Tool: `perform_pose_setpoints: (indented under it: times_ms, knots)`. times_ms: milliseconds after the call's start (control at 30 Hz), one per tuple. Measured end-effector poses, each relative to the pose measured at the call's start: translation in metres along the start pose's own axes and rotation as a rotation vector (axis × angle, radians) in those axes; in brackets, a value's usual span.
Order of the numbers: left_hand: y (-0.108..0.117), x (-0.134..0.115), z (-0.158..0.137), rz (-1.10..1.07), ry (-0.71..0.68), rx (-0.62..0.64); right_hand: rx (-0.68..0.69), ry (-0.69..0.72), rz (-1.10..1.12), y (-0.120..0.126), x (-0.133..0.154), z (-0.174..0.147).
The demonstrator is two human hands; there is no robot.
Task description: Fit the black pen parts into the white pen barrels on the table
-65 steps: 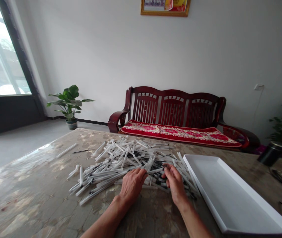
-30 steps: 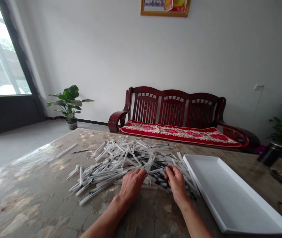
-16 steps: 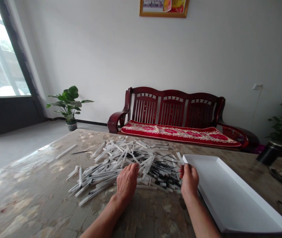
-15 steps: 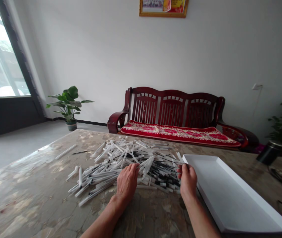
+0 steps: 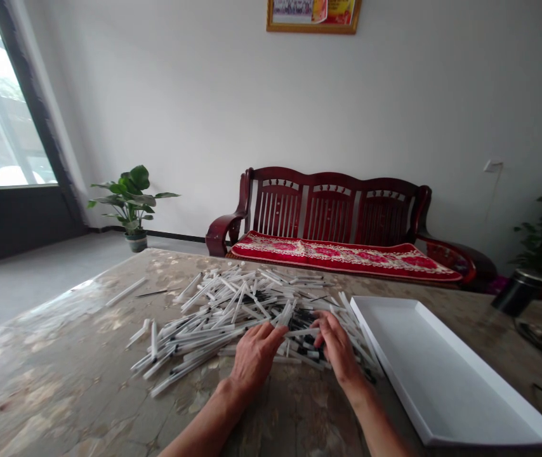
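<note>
A white pen barrel (image 5: 301, 332) sticks out to the right from the closed fingers of my left hand (image 5: 257, 351). My right hand (image 5: 336, 343) is at the barrel's far end with its fingers apart; whether they touch that end I cannot tell. Both hands are over the near side of a large loose pile of pen parts (image 5: 223, 298), made up of white barrels and thin dark-tipped pieces. Black pieces (image 5: 306, 317) lie between and behind the hands, partly hidden by them.
A shallow white tray (image 5: 461, 368) lies to the right of the pile on the patterned tabletop (image 5: 61, 381). One loose white tube (image 5: 125, 292) and a thin dark rod (image 5: 152, 293) lie at the left. A black cylinder (image 5: 520, 293) and a cable (image 5: 540, 339) are at far right.
My right hand has moved left from beside the tray toward my left hand, and its fingers have spread. My left hand has shifted slightly right, with the white barrel now showing.
</note>
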State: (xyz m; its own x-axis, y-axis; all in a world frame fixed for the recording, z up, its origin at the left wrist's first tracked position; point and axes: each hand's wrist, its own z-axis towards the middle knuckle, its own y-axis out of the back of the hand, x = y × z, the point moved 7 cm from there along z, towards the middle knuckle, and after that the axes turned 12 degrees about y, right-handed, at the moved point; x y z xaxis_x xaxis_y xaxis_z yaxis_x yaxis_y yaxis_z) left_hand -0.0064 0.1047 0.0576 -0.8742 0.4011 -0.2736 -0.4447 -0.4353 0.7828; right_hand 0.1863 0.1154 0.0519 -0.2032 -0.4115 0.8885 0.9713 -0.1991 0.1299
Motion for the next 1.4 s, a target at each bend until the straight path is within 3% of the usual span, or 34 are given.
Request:
perform_pose_setpoints:
  times_ms: [133, 400, 567, 733, 867, 1133, 1300, 1400]
  knots:
    - [0.001, 0.001, 0.0, -0.114, -0.018, -0.007, 0.181, -0.05, -0.008, -0.019, 0.001, -0.003]
    - [0.006, 0.012, 0.001, -0.355, 0.07, 0.008, 0.126, -0.194, 0.083, -0.016, -0.014, -0.005]
    - [-0.004, 0.021, 0.002, -0.591, 0.311, 0.136, 0.106, -0.066, 0.027, -0.013, -0.008, 0.0]
    - [-0.009, 0.045, 0.006, -0.71, 0.545, 0.144, 0.011, 0.038, 0.016, 0.005, -0.002, 0.006]
    - [0.001, 0.049, 0.009, -0.616, 0.463, 0.048, -0.064, 0.016, 0.036, 0.012, -0.004, 0.007]
    - [-0.001, 0.041, 0.006, -0.33, 0.27, -0.043, -0.022, 0.015, 0.017, -0.013, -0.007, -0.002]
    - [0.009, 0.049, 0.007, -0.236, 0.371, -0.109, -0.099, -0.013, -0.018, -0.021, -0.015, -0.013]
    - [0.018, 0.057, 0.009, -0.188, 0.472, -0.117, -0.001, 0.013, 0.059, -0.036, -0.017, -0.016]
